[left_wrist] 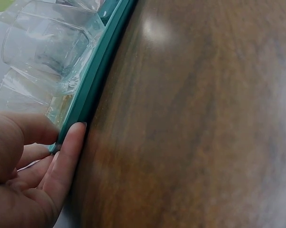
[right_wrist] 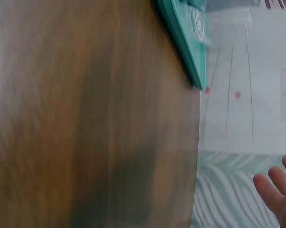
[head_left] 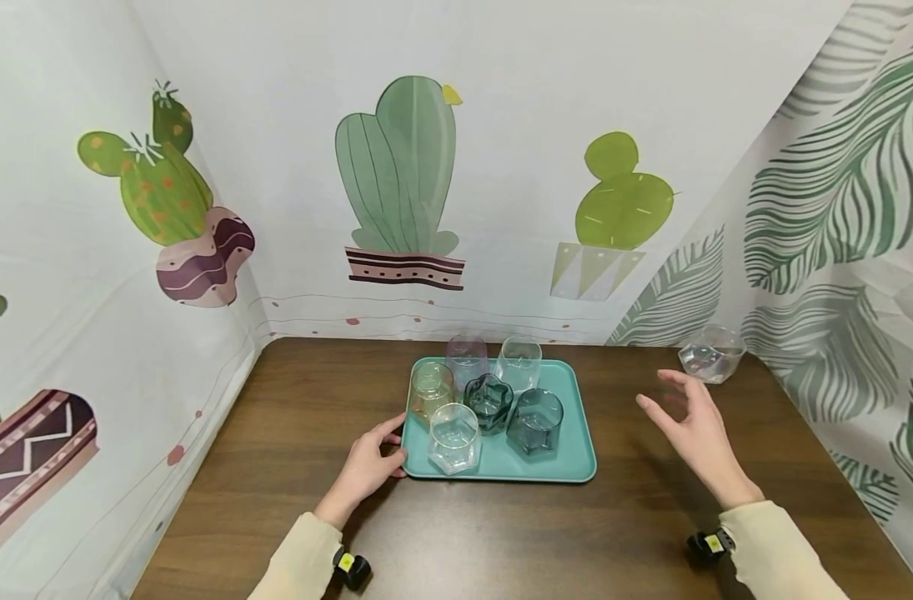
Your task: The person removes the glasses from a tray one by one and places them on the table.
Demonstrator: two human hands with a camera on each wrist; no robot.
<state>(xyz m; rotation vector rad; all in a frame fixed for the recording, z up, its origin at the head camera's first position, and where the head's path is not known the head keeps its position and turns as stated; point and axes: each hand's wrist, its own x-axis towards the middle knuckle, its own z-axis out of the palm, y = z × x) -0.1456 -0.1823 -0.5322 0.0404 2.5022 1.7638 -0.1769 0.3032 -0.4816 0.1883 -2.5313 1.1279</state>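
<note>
A teal tray (head_left: 569,467) lies on the table with several glasses on it. My left hand (head_left: 368,462) holds its left edge; in the left wrist view the thumb and fingers (left_wrist: 72,147) pinch the rim. Nearest that hand are a yellowish glass (head_left: 432,392) and a clear glass with an angular base (head_left: 454,439). Behind and beside them stand a purple-tinted glass (head_left: 467,360), another clear one (head_left: 519,364), a dark green wavy glass (head_left: 489,403) and a grey-blue glass (head_left: 534,423). Right of the tray, my right hand (head_left: 696,433) hovers with nothing held, fingers apart.
One more clear glass (head_left: 713,354) stands at the table's back right corner, just beyond the right hand. The brown wooden table (head_left: 501,542) meets a white cactus-print cloth (head_left: 516,208) at the back and a leaf-print cloth (head_left: 839,333) on the right.
</note>
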